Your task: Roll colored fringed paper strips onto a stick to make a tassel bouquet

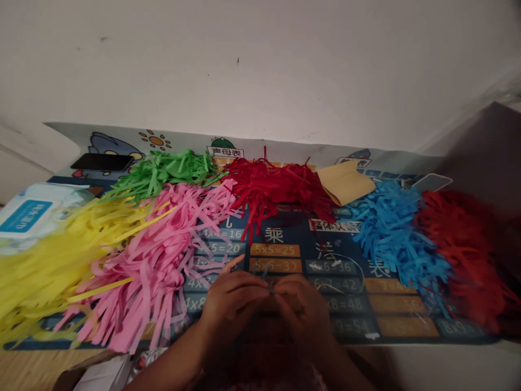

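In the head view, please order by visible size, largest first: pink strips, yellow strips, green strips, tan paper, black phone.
1. Pink strips and yellow strips: too alike to rank; the frame cuts the yellow.
2. Green strips
3. Tan paper
4. Black phone

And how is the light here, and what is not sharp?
Head view: dim light, wall greyish; head view, far right: red strips darken towards the edge; head view, lower middle: fingers look soft, and the bluish piece between them is too blurred to identify.
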The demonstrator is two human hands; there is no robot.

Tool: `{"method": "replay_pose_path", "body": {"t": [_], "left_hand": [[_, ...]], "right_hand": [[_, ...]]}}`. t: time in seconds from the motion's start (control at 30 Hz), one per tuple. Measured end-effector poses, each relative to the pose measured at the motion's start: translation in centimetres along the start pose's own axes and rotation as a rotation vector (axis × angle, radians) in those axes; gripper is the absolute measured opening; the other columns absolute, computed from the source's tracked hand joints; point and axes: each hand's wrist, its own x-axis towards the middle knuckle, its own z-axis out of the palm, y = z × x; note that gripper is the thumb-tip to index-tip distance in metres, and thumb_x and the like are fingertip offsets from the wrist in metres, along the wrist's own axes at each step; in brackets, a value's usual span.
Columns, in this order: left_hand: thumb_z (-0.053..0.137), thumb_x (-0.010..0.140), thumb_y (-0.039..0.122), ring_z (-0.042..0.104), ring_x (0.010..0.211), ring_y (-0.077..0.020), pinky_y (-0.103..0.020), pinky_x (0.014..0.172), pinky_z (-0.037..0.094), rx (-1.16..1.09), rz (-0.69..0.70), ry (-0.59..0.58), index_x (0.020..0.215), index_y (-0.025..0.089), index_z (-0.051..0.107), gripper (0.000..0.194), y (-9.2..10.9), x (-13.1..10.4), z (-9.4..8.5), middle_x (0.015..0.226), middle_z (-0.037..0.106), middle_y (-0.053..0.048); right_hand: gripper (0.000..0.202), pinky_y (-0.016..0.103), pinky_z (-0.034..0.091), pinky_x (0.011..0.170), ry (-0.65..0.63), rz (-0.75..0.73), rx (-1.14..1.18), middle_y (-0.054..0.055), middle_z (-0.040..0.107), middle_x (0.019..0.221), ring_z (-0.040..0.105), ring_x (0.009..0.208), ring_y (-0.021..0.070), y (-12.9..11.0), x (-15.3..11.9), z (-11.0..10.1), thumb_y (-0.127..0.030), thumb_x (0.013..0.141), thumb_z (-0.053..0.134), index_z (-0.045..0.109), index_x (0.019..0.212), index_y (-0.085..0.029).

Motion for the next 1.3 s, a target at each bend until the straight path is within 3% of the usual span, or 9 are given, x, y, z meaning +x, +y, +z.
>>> {"method": "replay_pose_path", "body": {"t": [0.2,0.5,0.77,0.97,1.03,1.1,1.2,1.3], "left_hand": [[0.06,0.089,0.018,0.071,0.073,-0.0116,-0.023,0.075,0.056,0.009,-0.019,-0.003,0.084,0.022,0.068,0.01,0.1,-0.2,0.0,0.08,0.076,-0.001],[0.06,0.089,0.019,0.071,0.074,-0.0119,-0.022,0.071,0.055,-0.001,-0.017,-0.005,0.085,0.023,0.069,0.011,0.3,-0.4,0.0,0.082,0.076,-0.001],[0.061,0.088,0.017,0.071,0.074,-0.0113,-0.021,0.071,0.055,0.011,-0.02,-0.01,0.087,0.023,0.069,0.01,0.3,-0.7,0.0,0.082,0.076,-0.001],[0.058,0.088,0.021,0.07,0.069,-0.0138,-0.033,0.088,0.055,0.053,-0.058,-0.069,0.077,0.021,0.063,0.012,0.3,-0.5,0.9,0.074,0.073,0.001],[0.056,0.09,0.026,0.069,0.064,-0.0144,-0.027,0.073,0.058,0.109,-0.064,-0.062,0.074,0.021,0.063,0.018,0.4,-0.4,0.5,0.069,0.071,0.0],[0.057,0.09,0.029,0.068,0.06,-0.0133,-0.019,0.058,0.055,0.118,-0.054,-0.048,0.076,0.021,0.065,0.018,0.4,-0.3,-0.7,0.069,0.071,0.0],[0.062,0.088,0.032,0.069,0.062,-0.0114,-0.014,0.057,0.054,-0.01,-0.103,-0.04,0.083,0.023,0.07,0.014,0.2,-0.1,-2.3,0.075,0.072,0.0],[0.065,0.084,0.03,0.07,0.063,-0.0131,-0.016,0.056,0.055,-0.195,-0.253,-0.041,0.081,0.024,0.074,0.01,-0.3,-0.1,-2.0,0.073,0.073,0.0]], "right_hand": [[0.008,0.026,0.047,0.068,-0.007,-0.02,-0.016,0.001,0.066,0.084,0.063,0.076,0.0154,-0.1,0.0,0.0,-0.016,0.089,0.056,0.061,0.086,-0.022],[0.009,0.026,0.049,0.066,0.006,-0.026,-0.007,0.002,0.066,0.082,0.063,0.075,0.0154,-0.4,-0.2,0.1,-0.017,0.089,0.055,0.061,0.084,-0.022],[0.009,0.027,0.049,0.067,0.017,-0.036,0.006,0.001,0.067,0.082,0.063,0.076,0.0158,-0.3,-0.1,0.0,-0.016,0.087,0.055,0.062,0.085,-0.023],[0.01,0.028,0.047,0.068,0.01,-0.072,-0.024,0.002,0.067,0.079,0.062,0.075,0.0162,-0.7,-0.3,0.6,-0.015,0.087,0.055,0.061,0.082,-0.022],[0.01,0.03,0.047,0.073,-0.016,-0.109,-0.087,0.002,0.068,0.081,0.063,0.078,0.0171,0.4,-0.2,-0.7,-0.019,0.089,0.055,0.063,0.084,-0.023],[0.01,0.034,0.046,0.077,0.017,-0.084,-0.217,0.003,0.069,0.087,0.063,0.083,0.0192,2.7,0.1,-3.6,-0.025,0.091,0.057,0.066,0.087,-0.024],[0.015,0.04,0.044,0.081,0.17,0.099,-0.477,0.007,0.066,0.094,0.06,0.089,0.0243,7.6,0.6,-9.2,-0.034,0.089,0.06,0.071,0.089,-0.024],[0.016,0.041,0.044,0.079,0.097,0.211,-0.558,0.008,0.066,0.091,0.059,0.086,0.0258,12.1,1.3,-12.7,-0.034,0.084,0.063,0.072,0.086,-0.022]]}}
